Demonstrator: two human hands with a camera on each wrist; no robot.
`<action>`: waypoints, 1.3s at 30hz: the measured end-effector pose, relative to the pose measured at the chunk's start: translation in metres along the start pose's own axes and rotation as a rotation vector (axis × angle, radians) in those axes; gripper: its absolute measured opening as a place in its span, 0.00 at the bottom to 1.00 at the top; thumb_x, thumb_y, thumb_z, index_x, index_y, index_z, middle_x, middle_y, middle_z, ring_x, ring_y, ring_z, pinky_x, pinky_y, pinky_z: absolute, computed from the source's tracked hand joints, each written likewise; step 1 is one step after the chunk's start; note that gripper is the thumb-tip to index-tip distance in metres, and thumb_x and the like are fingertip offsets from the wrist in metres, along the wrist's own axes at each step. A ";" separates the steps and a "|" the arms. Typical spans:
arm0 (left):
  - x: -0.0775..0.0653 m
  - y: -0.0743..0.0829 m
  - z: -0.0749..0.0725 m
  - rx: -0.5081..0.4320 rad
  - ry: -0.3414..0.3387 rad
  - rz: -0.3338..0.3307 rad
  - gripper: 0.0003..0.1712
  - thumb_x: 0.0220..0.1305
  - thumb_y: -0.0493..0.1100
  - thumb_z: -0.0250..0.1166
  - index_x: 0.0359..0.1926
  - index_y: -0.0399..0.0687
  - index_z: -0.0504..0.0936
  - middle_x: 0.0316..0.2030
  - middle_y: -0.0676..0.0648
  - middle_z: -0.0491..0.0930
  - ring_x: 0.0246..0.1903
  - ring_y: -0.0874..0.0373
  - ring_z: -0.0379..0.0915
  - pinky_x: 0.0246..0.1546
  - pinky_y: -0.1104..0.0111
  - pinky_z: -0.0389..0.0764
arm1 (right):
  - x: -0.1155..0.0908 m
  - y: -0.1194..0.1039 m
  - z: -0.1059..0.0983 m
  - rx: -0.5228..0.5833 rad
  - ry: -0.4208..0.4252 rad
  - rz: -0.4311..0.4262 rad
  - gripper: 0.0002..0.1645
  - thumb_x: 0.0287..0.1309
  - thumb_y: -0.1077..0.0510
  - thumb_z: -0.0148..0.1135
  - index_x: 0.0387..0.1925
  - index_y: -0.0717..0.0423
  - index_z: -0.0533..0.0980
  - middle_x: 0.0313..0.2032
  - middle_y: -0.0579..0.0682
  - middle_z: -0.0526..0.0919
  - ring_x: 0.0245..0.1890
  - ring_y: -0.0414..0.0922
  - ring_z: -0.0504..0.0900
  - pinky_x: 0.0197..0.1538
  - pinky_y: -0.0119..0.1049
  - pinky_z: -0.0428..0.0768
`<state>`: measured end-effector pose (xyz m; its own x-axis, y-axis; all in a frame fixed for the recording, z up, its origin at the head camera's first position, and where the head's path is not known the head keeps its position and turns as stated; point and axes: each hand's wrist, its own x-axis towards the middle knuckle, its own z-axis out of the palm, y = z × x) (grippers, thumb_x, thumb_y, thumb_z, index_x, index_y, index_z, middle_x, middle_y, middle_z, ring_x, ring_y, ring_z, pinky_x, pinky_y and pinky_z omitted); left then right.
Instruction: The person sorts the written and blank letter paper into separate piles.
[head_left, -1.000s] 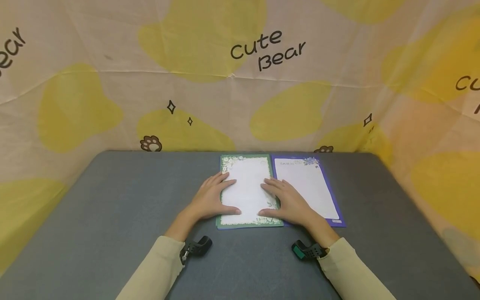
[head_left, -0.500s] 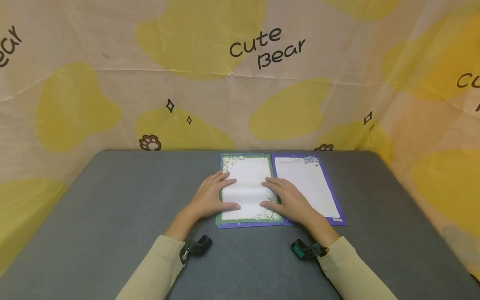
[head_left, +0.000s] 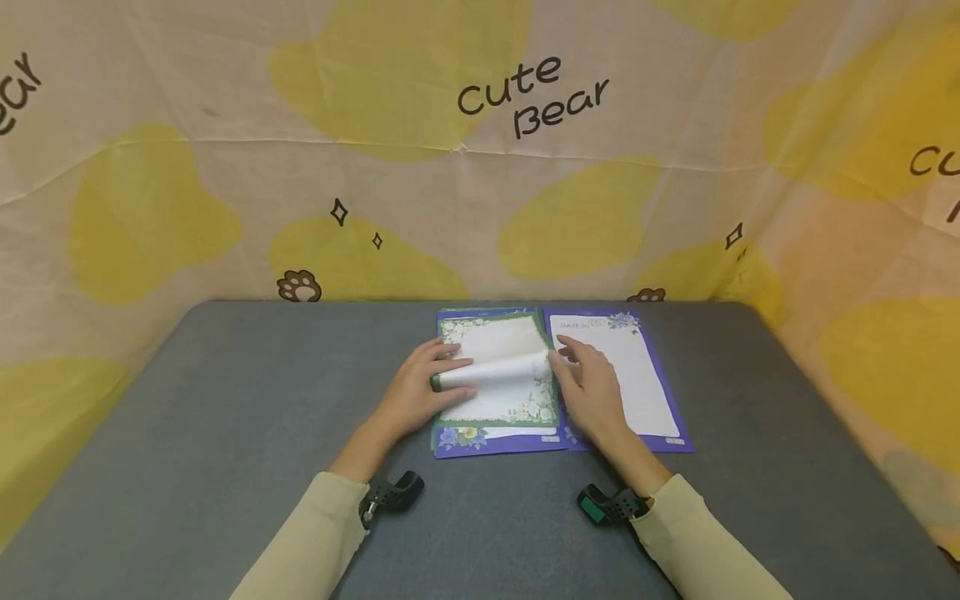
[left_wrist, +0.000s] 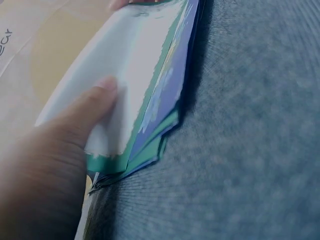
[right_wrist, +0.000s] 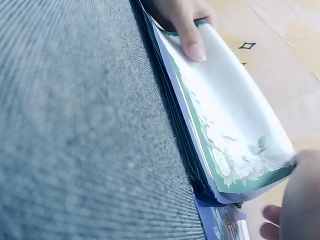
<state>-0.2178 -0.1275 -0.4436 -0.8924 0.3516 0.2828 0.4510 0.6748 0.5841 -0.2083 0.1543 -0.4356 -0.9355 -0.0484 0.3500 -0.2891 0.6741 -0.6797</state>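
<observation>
The top sheet of letter paper (head_left: 495, 392), white with a green flowered border, arches up in a ridge across its middle. At its left side my left hand (head_left: 416, 383) holds that ridge, thumb on the near face and fingers beyond it. The thumb (left_wrist: 95, 102) lies on the white face in the left wrist view. My right hand (head_left: 596, 383) is at the ridge's right end, thumb at the paper's edge. Its other fingers are loosely bent; part of them is hidden in the right wrist view. Beneath lies a stack of purple-bordered sheets (head_left: 517, 442) and green-edged ones.
Another purple-bordered sheet (head_left: 645, 392) with blue flowers lies flat on the grey table (head_left: 225, 433), right of the stack and partly under my right hand. A cloth backdrop (head_left: 405, 92) with yellow patches and lettering hangs behind the table.
The sheet's near edge has slid away from me and its middle has risen into a ridge, baring purple paper below. My right hand has turned more upright and moved to the ridge's right end.
</observation>
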 end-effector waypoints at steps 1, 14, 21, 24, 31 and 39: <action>0.000 0.000 0.000 -0.001 0.009 0.012 0.28 0.56 0.56 0.76 0.59 0.58 0.85 0.67 0.47 0.76 0.75 0.43 0.60 0.73 0.40 0.62 | 0.000 -0.001 0.000 0.039 0.007 0.036 0.26 0.73 0.46 0.55 0.66 0.53 0.75 0.53 0.60 0.86 0.54 0.59 0.84 0.61 0.58 0.76; -0.002 0.005 0.000 -0.036 -0.062 0.048 0.34 0.53 0.56 0.78 0.62 0.59 0.82 0.70 0.51 0.74 0.74 0.47 0.62 0.72 0.42 0.65 | -0.002 -0.002 0.003 0.430 -0.055 0.089 0.26 0.72 0.55 0.59 0.68 0.54 0.73 0.71 0.56 0.73 0.61 0.52 0.83 0.62 0.36 0.81; -0.001 0.004 0.000 -0.039 -0.057 -0.003 0.40 0.54 0.58 0.77 0.66 0.54 0.79 0.74 0.49 0.67 0.76 0.45 0.58 0.73 0.42 0.64 | -0.002 0.001 0.003 0.547 -0.069 0.097 0.28 0.68 0.65 0.61 0.68 0.55 0.73 0.70 0.58 0.73 0.24 0.36 0.87 0.27 0.28 0.83; 0.000 0.003 0.000 -0.053 -0.024 -0.054 0.37 0.60 0.58 0.73 0.68 0.54 0.76 0.77 0.48 0.62 0.78 0.44 0.54 0.73 0.40 0.61 | -0.002 0.002 0.002 0.548 -0.056 0.110 0.28 0.68 0.65 0.61 0.68 0.55 0.73 0.69 0.59 0.74 0.23 0.33 0.86 0.27 0.28 0.83; 0.001 0.002 0.000 -0.101 0.047 -0.185 0.34 0.68 0.58 0.65 0.72 0.57 0.72 0.74 0.42 0.66 0.75 0.41 0.59 0.72 0.38 0.62 | -0.002 0.000 0.002 0.577 -0.025 0.133 0.28 0.67 0.66 0.61 0.68 0.55 0.73 0.71 0.58 0.71 0.28 0.32 0.88 0.31 0.28 0.85; 0.001 0.004 0.000 -0.107 0.132 -0.115 0.27 0.66 0.50 0.69 0.65 0.53 0.79 0.63 0.45 0.80 0.66 0.46 0.72 0.69 0.46 0.70 | -0.001 0.001 0.003 0.565 0.007 0.137 0.28 0.66 0.66 0.62 0.67 0.53 0.75 0.71 0.57 0.72 0.28 0.32 0.88 0.33 0.26 0.85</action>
<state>-0.2164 -0.1247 -0.4407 -0.9352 0.1836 0.3029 0.3485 0.6299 0.6941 -0.2082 0.1533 -0.4388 -0.9712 0.0173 0.2376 -0.2310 0.1753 -0.9570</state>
